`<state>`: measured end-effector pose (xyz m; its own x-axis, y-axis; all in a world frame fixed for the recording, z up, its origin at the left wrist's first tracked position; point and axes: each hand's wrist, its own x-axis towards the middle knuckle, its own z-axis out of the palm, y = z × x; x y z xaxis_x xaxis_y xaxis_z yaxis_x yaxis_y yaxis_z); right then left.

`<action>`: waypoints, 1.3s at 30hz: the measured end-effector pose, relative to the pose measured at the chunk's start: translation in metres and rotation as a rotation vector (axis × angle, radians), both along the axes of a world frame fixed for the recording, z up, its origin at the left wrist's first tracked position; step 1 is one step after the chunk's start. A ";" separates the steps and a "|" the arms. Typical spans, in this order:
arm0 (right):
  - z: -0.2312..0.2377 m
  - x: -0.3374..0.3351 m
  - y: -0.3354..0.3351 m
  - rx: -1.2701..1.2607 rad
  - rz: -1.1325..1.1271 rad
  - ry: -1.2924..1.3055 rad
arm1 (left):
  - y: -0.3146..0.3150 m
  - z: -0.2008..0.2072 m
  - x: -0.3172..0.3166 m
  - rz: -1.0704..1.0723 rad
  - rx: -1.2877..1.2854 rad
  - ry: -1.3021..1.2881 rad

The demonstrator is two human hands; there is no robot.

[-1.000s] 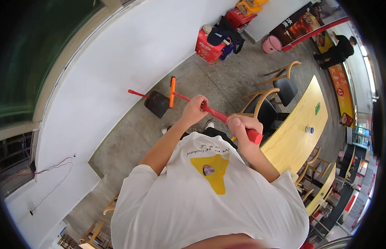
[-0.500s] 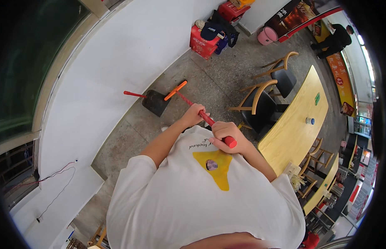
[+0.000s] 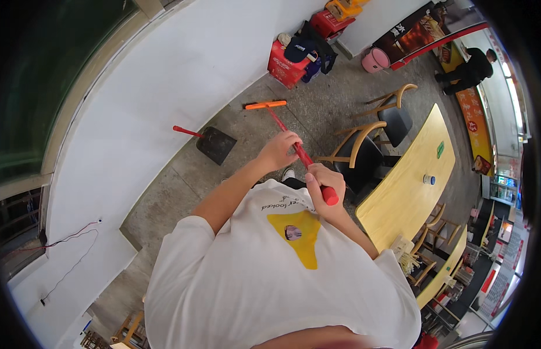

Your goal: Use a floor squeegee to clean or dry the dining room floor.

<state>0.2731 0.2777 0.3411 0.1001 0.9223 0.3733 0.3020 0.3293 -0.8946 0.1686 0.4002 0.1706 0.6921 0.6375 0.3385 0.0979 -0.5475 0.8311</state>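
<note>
Both hands grip the red broom handle (image 3: 293,142): left hand (image 3: 279,150) lower, right hand (image 3: 324,181) near its top.

A small eatery: long wooden tables (image 3: 407,192), wood-framed chairs (image 3: 363,154), drink crates (image 3: 285,61) (stacked by the wall).

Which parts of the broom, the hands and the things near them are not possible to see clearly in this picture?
Head view, the only one:
- Broom: its handle is covered where the left hand and right hand grip it; bristles under the orange head are too small to tell.
- Feet: mostly hidden by the white shirt; one shoe tip shows.
- Dustpan: contents too dark to tell.
- Small container on the table: too small to identify.
</note>
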 end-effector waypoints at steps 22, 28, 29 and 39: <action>-0.068 -0.012 -0.007 -0.052 0.387 -0.177 | -0.035 -0.078 -0.013 -0.350 -0.105 0.120; -0.065 -0.007 -0.004 -0.128 0.262 -0.176 | -0.029 -0.053 -0.006 -0.298 -0.143 0.208; -0.065 -0.009 -0.004 -0.127 0.265 -0.176 | -0.025 -0.051 -0.006 -0.295 -0.143 0.208; -0.066 -0.021 -0.013 -0.098 0.336 -0.160 | -0.047 -0.087 -0.019 -0.322 -0.179 0.144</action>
